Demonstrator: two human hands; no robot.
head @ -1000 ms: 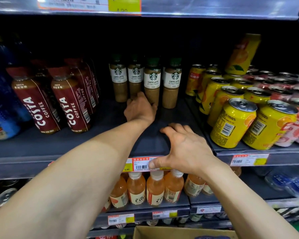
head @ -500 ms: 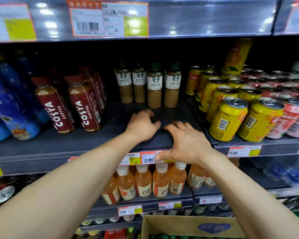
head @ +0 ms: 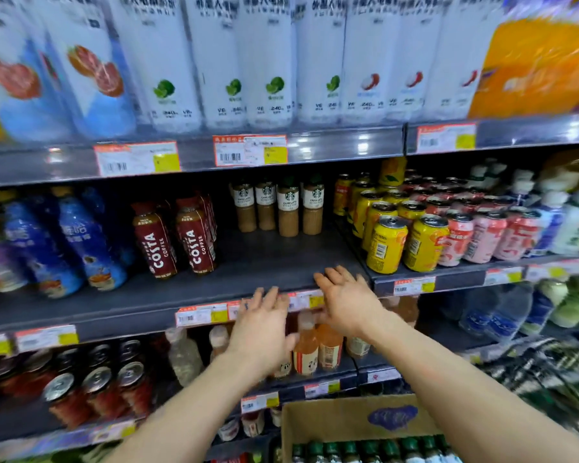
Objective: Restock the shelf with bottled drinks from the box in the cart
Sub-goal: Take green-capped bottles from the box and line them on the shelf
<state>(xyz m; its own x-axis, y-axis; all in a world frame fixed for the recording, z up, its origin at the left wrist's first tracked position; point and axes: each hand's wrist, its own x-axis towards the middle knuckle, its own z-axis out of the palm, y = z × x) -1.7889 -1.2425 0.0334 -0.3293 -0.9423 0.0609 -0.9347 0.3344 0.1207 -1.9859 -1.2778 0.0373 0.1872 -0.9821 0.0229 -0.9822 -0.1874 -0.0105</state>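
Note:
Several Starbucks latte bottles [head: 288, 208] with green caps stand in a row at the back of the dark middle shelf [head: 254, 262], with bare shelf in front of them. My left hand [head: 259, 325] hovers in front of the shelf's price strip, fingers straight, holding nothing. My right hand [head: 346, 295] is spread over the shelf's front edge, also empty. Below, an open cardboard box [head: 358, 419] holds a row of green-capped bottles [head: 365, 451].
Costa coffee bottles [head: 174, 238] and blue bottles [head: 64, 242] stand to the left. Yellow and pink cans [head: 425, 235] fill a tilted tray to the right. Tall white bottles [head: 254, 61] line the shelf above. Orange drinks [head: 315, 349] sit on the shelf below.
Both hands have drawn back from deep on the shelf to its front edge. The view has pulled back and tilted up, and more of the box shows.

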